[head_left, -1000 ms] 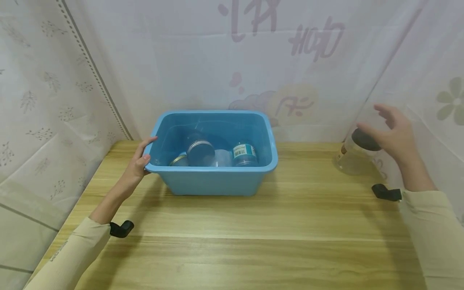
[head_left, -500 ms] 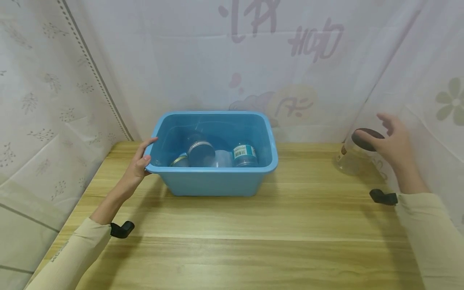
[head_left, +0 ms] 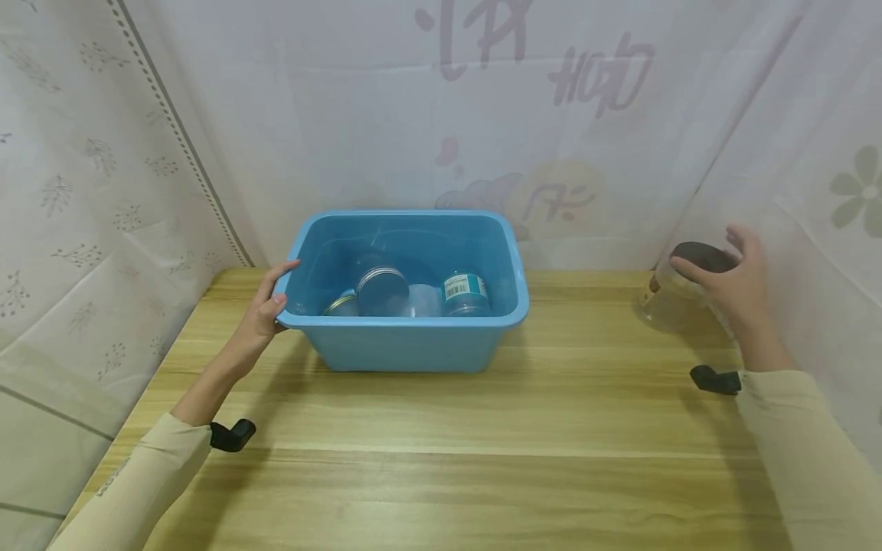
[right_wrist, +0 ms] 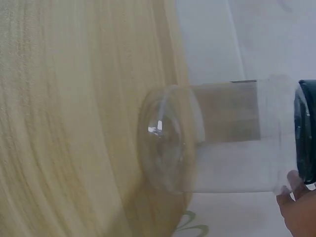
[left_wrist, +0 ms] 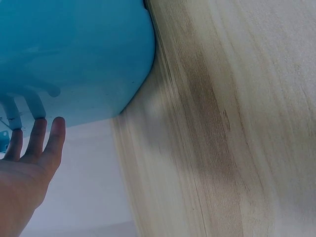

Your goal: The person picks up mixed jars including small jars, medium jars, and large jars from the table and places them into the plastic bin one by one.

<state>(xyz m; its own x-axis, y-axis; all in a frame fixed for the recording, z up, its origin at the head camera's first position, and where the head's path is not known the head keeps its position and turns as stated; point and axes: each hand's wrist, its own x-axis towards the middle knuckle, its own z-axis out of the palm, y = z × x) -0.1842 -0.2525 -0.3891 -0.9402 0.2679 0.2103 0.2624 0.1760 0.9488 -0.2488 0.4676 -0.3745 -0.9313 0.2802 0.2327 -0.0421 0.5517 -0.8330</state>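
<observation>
A blue plastic tub [head_left: 400, 348] stands on the wooden table, and my left hand [head_left: 264, 302] grips its left rim, thumb in front and fingers along the side. In the left wrist view three fingers [left_wrist: 35, 140] lie against the tub's outer wall [left_wrist: 84, 64]. At the right, a clear jar [head_left: 664, 302] with a black lid [head_left: 704, 258] stands upright on the table. My right hand [head_left: 744, 287] is spread about the lid, thumb over its near edge and fingers at its right side. The right wrist view shows fingertips [right_wrist: 292, 180] at the jar's neck, just under the lid.
Inside the tub lie several clear jars, among them a silver-lidded jar [head_left: 381, 292], a gold-lidded jar [head_left: 342, 306] and a teal-labelled jar [head_left: 465, 295]. A printed curtain [head_left: 386, 115] hangs behind the table [head_left: 441, 490] and along both sides.
My right hand has moved left and down, closing in around the jar's black lid. The jar stays in place, as do the left hand and the tub.
</observation>
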